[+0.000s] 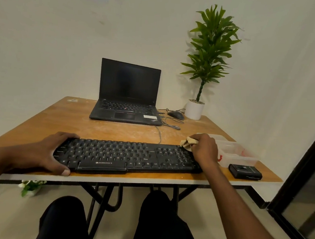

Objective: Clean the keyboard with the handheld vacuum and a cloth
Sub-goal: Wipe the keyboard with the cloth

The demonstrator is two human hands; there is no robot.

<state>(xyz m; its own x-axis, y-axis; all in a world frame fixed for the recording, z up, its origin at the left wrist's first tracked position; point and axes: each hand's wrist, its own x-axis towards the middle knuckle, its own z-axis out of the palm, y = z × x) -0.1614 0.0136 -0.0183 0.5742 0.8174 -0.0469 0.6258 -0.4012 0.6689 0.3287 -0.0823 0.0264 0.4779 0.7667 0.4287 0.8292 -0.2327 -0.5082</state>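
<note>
At the keyboard's [127, 157] right end, right hand [205, 149] fingers pinch cloth [188, 141], seemingly touching keys; left hand [46, 152] grips its other end.

You are looking at a black keyboard [127, 157] with white lettering, lying on an orange-brown wooden table [39, 127]. A beige cloth [188, 143] is showing beside a black laptop [127, 96], green plant [211, 46], white pot [194, 110] and clear container [238, 157].
</note>
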